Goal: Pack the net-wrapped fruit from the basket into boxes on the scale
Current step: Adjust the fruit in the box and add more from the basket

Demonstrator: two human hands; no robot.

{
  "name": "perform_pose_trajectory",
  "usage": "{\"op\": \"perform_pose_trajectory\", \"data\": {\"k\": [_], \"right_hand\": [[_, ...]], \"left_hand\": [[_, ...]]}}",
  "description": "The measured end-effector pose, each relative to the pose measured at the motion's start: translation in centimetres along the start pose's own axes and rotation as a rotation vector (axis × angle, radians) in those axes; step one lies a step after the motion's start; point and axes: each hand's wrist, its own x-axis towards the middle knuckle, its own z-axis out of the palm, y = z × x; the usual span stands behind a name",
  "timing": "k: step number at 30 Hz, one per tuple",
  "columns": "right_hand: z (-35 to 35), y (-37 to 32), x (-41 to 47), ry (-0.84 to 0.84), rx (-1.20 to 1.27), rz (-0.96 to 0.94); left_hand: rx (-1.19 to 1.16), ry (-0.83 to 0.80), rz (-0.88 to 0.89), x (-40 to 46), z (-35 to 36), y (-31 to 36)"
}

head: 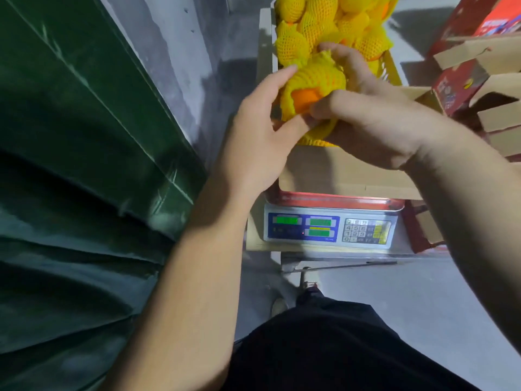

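Yellow-netted fruit (313, 83) is gripped by curled fingers of both left hand (262, 136) and right hand (375, 125) above the box (346, 173).

Box (346, 170) interior below grip hidden behind hands. Scale (328, 228) readouts blurred, unreadable. Basket (390, 67) beyond grip cut by top edge.

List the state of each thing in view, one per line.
left hand: gripping the netted fruit
right hand: gripping the same fruit
netted fruit: held, orange skin exposed
box: on the scale, flap open
scale: switched on
basket: heaped with netted fruit
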Motion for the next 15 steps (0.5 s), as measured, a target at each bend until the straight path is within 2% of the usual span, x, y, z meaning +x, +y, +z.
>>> {"op": "perform_pose_trajectory", "data": {"k": [3, 7, 12, 15], "right_hand": [[0.3, 0.3, -0.9, 0.037, -0.101, -0.095], [0.1, 0.9, -1.6, 0.120, -0.182, -0.220], [-0.9, 1.1, -2.7, 0.059, -0.390, -0.271], [-1.1, 1.5, -2.9, 0.143, -0.362, -0.292]], "left_hand": [[-0.056, 0.015, 0.021, -0.6, -0.5, 0.1], [-0.106, 0.116, 0.026, -0.8, -0.4, 0.7], [-0.024, 0.170, 0.093, -1.1, 0.4, 1.0], [-0.026, 0.199, 0.153, -1.7, 1.1, 1.6]]}}
